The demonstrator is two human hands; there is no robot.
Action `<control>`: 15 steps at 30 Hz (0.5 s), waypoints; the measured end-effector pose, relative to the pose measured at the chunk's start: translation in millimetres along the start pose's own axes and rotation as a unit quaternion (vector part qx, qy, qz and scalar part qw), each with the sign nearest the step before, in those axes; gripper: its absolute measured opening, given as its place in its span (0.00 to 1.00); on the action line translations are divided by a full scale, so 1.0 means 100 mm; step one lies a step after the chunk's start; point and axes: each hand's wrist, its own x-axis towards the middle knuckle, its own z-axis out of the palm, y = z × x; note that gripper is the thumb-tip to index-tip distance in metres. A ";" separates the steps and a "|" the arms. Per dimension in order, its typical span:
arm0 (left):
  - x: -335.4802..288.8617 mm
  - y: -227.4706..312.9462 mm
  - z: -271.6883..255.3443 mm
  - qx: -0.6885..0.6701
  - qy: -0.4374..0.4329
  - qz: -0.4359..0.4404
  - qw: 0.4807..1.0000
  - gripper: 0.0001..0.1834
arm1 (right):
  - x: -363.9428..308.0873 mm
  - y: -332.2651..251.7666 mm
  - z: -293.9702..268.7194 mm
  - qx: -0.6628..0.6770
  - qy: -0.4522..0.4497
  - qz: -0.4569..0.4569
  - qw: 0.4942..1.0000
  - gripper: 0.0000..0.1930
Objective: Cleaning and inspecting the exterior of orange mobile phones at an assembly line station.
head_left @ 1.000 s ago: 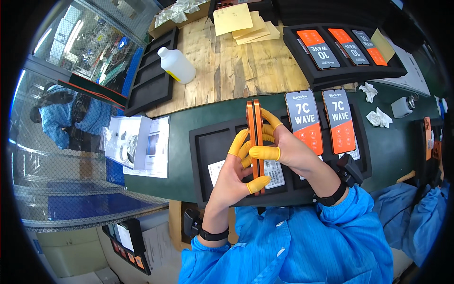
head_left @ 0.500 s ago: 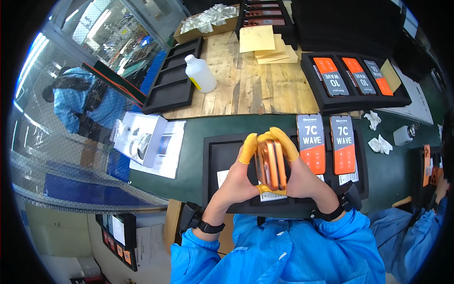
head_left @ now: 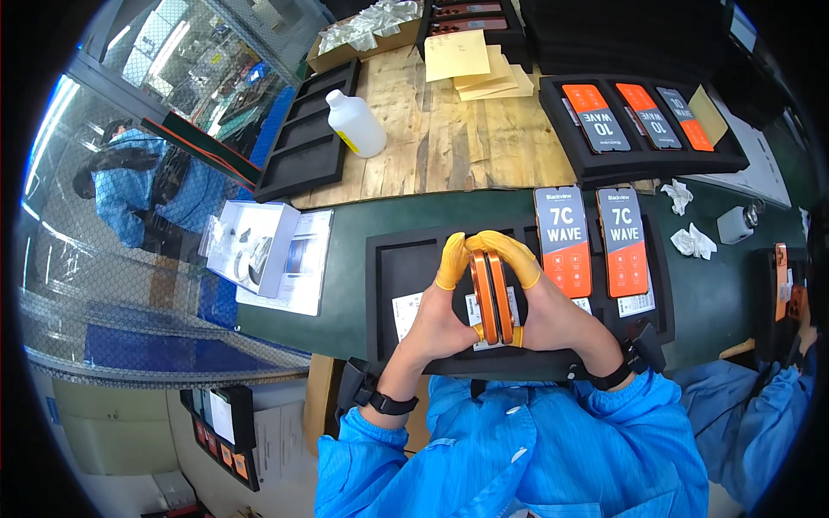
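Two orange-edged smartphones [head_left: 491,298] stand on edge, pressed together between my hands above a black foam tray [head_left: 406,259]. My left hand [head_left: 439,315] grips them from the left, my right hand [head_left: 537,302] from the right. Yellow finger cots cover the fingertips, which meet at the phones' far end. Both phones show their narrow sides; their faces are hidden. To the right, two phones with grey-and-orange printed fronts, one [head_left: 564,246] beside the other [head_left: 623,246], lie in the tray. White labels [head_left: 408,314] lie in the tray's compartments.
A second foam tray [head_left: 604,168] with several phones sits at the back right. A white bottle [head_left: 358,125] and yellow paper slips [head_left: 458,56] rest on the wooden board. Left is an open white box [head_left: 255,246]; right, crumpled tissues [head_left: 693,242], a small dispenser bottle [head_left: 738,224] and a co-worker's sleeve [head_left: 768,414].
The two phones have turned more upright and edge-on in my hands, and they now sit closer together. The whole view has shifted slightly.
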 end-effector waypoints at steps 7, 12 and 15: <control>0.02 0.12 -0.04 0.139 0.023 0.125 0.982 0.52 | 0.01 -0.04 0.00 -0.030 0.017 -0.034 0.999 0.48; 0.15 0.32 -0.10 0.351 0.055 0.302 0.885 0.30 | -0.06 0.00 -0.05 -0.203 0.055 -0.181 0.961 0.34; 0.20 0.16 -0.13 0.320 0.150 0.362 0.863 0.33 | -0.02 0.01 -0.02 -0.285 0.061 -0.280 0.915 0.22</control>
